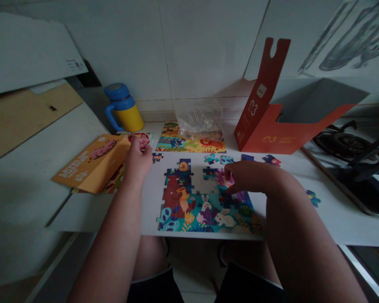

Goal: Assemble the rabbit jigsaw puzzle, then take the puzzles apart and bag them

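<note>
Jigsaw point(205, 214) under the bent right hand point(244, 176), orange card point(90, 164) left of the curled left hand point(139, 155); any pinch, can't tell!

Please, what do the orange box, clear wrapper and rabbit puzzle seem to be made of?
Orange box: probably matt cardboard; thin folded panels.
Clear wrapper: likely thin, glossy plastic; transparent, crinkled.
Rabbit puzzle: probably printed cardboard; flat interlocking pieces, finish unclear.
</note>
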